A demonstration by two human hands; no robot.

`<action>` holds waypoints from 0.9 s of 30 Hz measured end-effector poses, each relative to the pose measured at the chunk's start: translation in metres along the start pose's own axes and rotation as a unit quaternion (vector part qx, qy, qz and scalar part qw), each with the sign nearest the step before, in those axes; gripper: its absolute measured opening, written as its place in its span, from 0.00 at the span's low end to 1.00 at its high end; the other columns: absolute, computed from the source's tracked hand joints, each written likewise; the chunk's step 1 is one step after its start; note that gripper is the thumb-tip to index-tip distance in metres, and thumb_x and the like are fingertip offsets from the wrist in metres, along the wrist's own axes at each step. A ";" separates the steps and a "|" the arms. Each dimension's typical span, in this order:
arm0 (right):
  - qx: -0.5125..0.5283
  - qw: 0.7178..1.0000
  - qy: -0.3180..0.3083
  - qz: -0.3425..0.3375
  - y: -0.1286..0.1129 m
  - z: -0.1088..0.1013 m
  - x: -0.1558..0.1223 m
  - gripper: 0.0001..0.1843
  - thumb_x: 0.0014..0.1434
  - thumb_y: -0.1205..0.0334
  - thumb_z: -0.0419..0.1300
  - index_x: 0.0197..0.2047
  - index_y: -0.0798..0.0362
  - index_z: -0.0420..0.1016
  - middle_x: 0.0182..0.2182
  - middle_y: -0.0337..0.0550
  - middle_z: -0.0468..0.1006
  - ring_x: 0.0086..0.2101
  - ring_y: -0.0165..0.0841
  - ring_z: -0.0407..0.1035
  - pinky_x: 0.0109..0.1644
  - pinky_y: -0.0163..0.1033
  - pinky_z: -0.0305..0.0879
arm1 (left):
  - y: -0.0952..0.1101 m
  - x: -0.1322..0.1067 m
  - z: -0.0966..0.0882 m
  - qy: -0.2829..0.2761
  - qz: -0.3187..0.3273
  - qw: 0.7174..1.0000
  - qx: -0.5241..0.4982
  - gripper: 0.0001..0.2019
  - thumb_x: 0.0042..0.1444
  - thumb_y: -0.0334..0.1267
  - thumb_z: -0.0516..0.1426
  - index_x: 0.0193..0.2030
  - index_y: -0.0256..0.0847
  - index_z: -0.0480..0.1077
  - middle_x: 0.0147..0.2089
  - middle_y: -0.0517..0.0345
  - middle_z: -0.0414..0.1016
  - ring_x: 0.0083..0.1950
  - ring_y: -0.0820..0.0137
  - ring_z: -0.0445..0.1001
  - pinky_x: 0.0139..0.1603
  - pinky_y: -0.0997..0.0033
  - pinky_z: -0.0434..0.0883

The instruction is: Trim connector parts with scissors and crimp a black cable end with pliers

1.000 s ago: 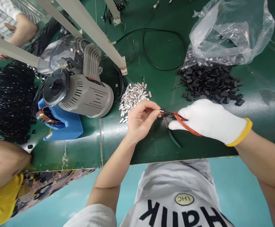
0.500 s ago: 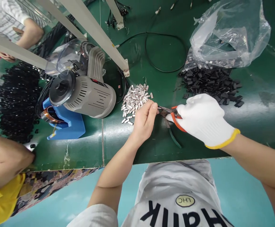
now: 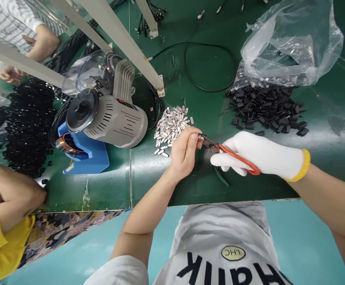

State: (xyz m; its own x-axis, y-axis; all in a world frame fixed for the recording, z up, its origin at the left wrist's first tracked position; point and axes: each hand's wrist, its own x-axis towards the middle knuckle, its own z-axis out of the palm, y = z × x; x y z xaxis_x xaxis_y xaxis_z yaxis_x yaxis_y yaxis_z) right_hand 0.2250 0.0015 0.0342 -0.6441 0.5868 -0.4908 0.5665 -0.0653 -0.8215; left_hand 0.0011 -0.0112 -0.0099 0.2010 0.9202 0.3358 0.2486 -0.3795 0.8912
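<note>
My bare left hand is closed in a pinch just in front of the pile of small silver metal connector shells. What it pinches is too small and hidden to name. My right hand, in a white knit glove with a yellow cuff, grips red-handled pliers. Their dark jaws point left and meet the fingertips of my left hand. One red handle runs out below the gloved palm. Beneath the pliers lies a tool with a green handle, partly covered.
Black plastic sleeves lie heaped behind my right hand, beside a clear plastic bag. A grey machine and blue tape holder stand left. A black cable loops behind. Co-workers' arms are at far left.
My gloved hand has turned and lowered slightly, and the red handle now extends further right below it. The left hand stays pinched at the jaws. The whole view has shifted slightly.
</note>
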 end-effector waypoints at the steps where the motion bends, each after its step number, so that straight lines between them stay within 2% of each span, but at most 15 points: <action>1: 0.047 0.998 -0.040 0.004 -0.004 -0.002 -0.001 0.24 0.66 0.41 0.52 0.27 0.49 0.72 0.17 0.35 0.71 0.21 0.31 0.65 0.28 0.37 0.54 | 0.001 0.000 0.000 0.004 0.009 1.000 0.000 0.13 0.75 0.45 0.49 0.45 0.44 0.71 0.31 0.60 0.70 0.32 0.72 0.71 0.36 0.68 0.70; 2: 0.059 0.997 -0.055 -0.001 -0.008 -0.003 -0.002 0.24 0.66 0.43 0.51 0.27 0.49 0.73 0.16 0.35 0.69 0.21 0.32 0.66 0.28 0.37 0.55 | 0.002 0.000 0.001 0.009 0.012 1.000 0.001 0.13 0.75 0.46 0.49 0.45 0.44 0.71 0.31 0.60 0.71 0.32 0.72 0.71 0.36 0.68 0.70; 3: 0.028 0.999 -0.039 -0.012 -0.010 -0.002 -0.002 0.25 0.66 0.43 0.50 0.26 0.49 0.73 0.14 0.35 0.68 0.21 0.32 0.66 0.29 0.38 0.56 | 0.002 0.000 0.001 0.016 0.009 1.000 0.000 0.13 0.75 0.46 0.49 0.44 0.44 0.71 0.31 0.60 0.71 0.32 0.72 0.71 0.36 0.68 0.70; 5: -0.105 0.992 0.059 -0.036 -0.010 0.003 0.001 0.28 0.67 0.41 0.50 0.24 0.49 0.73 0.15 0.38 0.68 0.22 0.33 0.66 0.31 0.39 0.54 | 0.002 0.000 0.003 0.035 -0.018 0.999 -0.003 0.15 0.74 0.49 0.50 0.40 0.44 0.70 0.29 0.61 0.70 0.30 0.72 0.70 0.35 0.69 0.69; 7: -0.260 0.942 0.210 -0.039 -0.004 0.012 0.005 0.31 0.67 0.37 0.52 0.24 0.51 0.72 0.19 0.43 0.71 0.25 0.35 0.65 0.34 0.41 0.50 | 0.002 -0.001 0.004 0.050 -0.059 0.997 -0.005 0.18 0.73 0.51 0.51 0.35 0.43 0.68 0.26 0.63 0.67 0.28 0.74 0.68 0.33 0.70 0.67; 9: -0.380 0.867 0.320 -0.047 0.004 0.020 0.010 0.31 0.66 0.35 0.53 0.25 0.52 0.71 0.21 0.47 0.71 0.27 0.37 0.64 0.37 0.43 0.47 | 0.003 -0.001 0.006 0.054 -0.093 0.994 -0.001 0.21 0.73 0.52 0.52 0.31 0.42 0.66 0.25 0.63 0.65 0.27 0.75 0.66 0.31 0.70 0.65; 11: -0.463 0.799 0.375 -0.077 0.011 0.024 0.013 0.30 0.67 0.35 0.53 0.26 0.52 0.70 0.20 0.46 0.69 0.28 0.38 0.62 0.39 0.45 0.47 | 0.004 -0.002 0.007 0.056 -0.114 0.992 -0.007 0.21 0.73 0.52 0.52 0.30 0.42 0.67 0.24 0.63 0.65 0.27 0.75 0.65 0.31 0.70 0.64; 12: -0.490 0.775 0.388 -0.093 0.012 0.025 0.013 0.29 0.67 0.36 0.53 0.27 0.51 0.70 0.20 0.45 0.68 0.29 0.38 0.61 0.39 0.45 0.46 | 0.005 -0.002 0.008 0.058 -0.123 0.991 -0.017 0.21 0.73 0.52 0.52 0.30 0.41 0.67 0.24 0.63 0.66 0.27 0.75 0.66 0.31 0.70 0.64; 13: -0.501 0.764 0.394 -0.102 0.012 0.025 0.013 0.28 0.66 0.37 0.54 0.27 0.51 0.70 0.20 0.44 0.67 0.29 0.38 0.61 0.40 0.45 0.46 | 0.005 -0.002 0.009 0.063 -0.134 0.989 -0.031 0.21 0.73 0.52 0.52 0.31 0.41 0.67 0.24 0.63 0.66 0.27 0.75 0.66 0.32 0.71 0.65; 15: -0.507 0.758 0.397 -0.104 0.011 0.022 0.013 0.26 0.67 0.39 0.54 0.27 0.51 0.69 0.20 0.44 0.67 0.30 0.39 0.60 0.40 0.45 0.45 | 0.007 -0.003 0.010 0.073 -0.155 0.983 -0.059 0.21 0.72 0.53 0.53 0.31 0.41 0.67 0.24 0.63 0.66 0.28 0.75 0.67 0.32 0.71 0.65; 18: -0.504 0.766 0.390 -0.089 0.007 0.020 0.013 0.25 0.68 0.41 0.52 0.28 0.51 0.69 0.22 0.45 0.69 0.32 0.39 0.60 0.41 0.45 0.46 | 0.008 -0.003 0.012 0.085 -0.174 0.977 -0.085 0.22 0.71 0.54 0.53 0.31 0.42 0.66 0.25 0.63 0.66 0.27 0.75 0.67 0.31 0.72 0.66; 22: -0.507 0.762 0.393 -0.086 0.009 0.025 0.015 0.27 0.68 0.38 0.50 0.30 0.51 0.70 0.22 0.45 0.68 0.32 0.40 0.61 0.43 0.46 0.48 | 0.011 -0.005 0.016 0.095 -0.163 0.980 -0.065 0.21 0.72 0.54 0.52 0.32 0.42 0.67 0.25 0.62 0.67 0.28 0.75 0.67 0.31 0.72 0.67; 27: -0.500 0.759 0.404 -0.102 0.011 0.031 0.016 0.25 0.70 0.43 0.48 0.28 0.50 0.68 0.20 0.42 0.66 0.28 0.38 0.58 0.41 0.45 0.47 | 0.014 -0.007 0.022 0.107 -0.136 0.984 -0.038 0.22 0.72 0.54 0.52 0.31 0.42 0.66 0.27 0.61 0.70 0.30 0.74 0.68 0.34 0.72 0.69</action>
State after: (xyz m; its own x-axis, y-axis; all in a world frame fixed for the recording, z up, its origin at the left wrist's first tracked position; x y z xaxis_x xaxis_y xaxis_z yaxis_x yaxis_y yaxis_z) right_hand 0.2048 -0.0150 0.0085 -0.4740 0.8322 0.2877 0.8645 0.5018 -0.0275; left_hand 0.0237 -0.0253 -0.0060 -0.0695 0.9889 0.1317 0.1929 -0.1162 0.9743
